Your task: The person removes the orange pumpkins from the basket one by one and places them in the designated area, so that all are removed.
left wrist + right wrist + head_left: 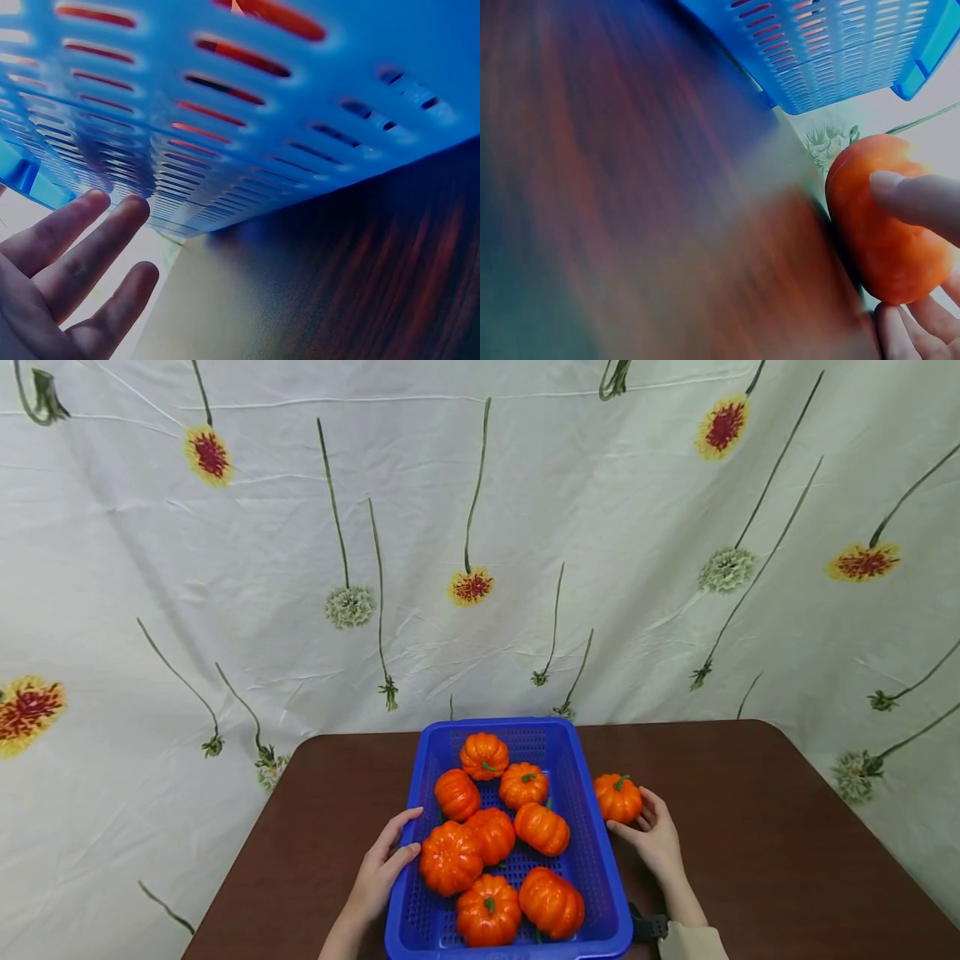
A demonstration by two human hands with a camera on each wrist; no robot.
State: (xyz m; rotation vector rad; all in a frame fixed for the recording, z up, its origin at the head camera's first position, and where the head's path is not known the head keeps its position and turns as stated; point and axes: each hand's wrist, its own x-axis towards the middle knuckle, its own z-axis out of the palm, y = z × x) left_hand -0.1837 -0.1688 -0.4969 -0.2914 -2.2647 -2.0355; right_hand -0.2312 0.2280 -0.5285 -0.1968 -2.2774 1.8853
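A blue plastic basket with slotted walls holds several small orange pumpkins. My left hand rests at the basket's left side, its fingertips and thumb near the rim. In the left wrist view, its fingers are fairly straight beside the slotted wall; the thumb is out of sight there. Just outside the basket's right wall, my right hand holds another small pumpkin with a green stem. Seen from the right wrist, the thumb presses one side of that pumpkin and the fingers curl round its other side.
The basket stands on a dark brown table with rounded far corners. Behind the table hangs a pale cloth printed with flowers and stems. A dark band circles the right wrist beside the basket's near right corner.
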